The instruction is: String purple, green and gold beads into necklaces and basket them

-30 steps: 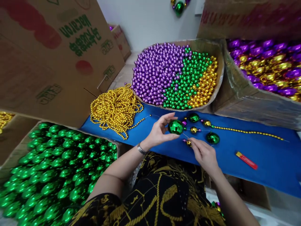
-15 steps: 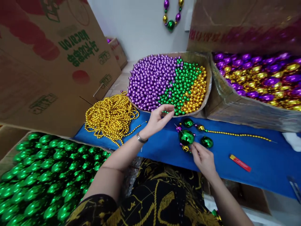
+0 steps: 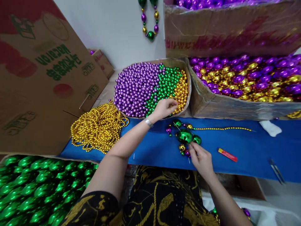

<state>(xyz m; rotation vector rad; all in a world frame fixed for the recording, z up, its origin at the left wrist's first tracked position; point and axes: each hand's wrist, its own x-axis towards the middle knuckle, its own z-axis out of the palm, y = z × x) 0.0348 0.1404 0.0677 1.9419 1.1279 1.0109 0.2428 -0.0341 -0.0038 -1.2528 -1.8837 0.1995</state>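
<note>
My left hand reaches over the front edge of the box of small beads. Its fingertips are pinched together at the gold beads, beside the green ones; whatever lies between them is hidden. Between thumb and fingers, my right hand grips a bead string at its large green bead. Around that bead, smaller green, purple and gold beads lie on the blue cloth. A thin gold bead strand runs off to the right.
A heap of gold bead strands lies at left. Green beads fill a box at lower left; purple and gold ones fill another box at right. A red-yellow cutter-like object and tweezers lie right. A bead necklace hangs behind.
My left hand has moved right, from above the box's front edge to the gold beads, and its fingers have closed together. The right hand keeps its grip. The camera view has shifted.
</note>
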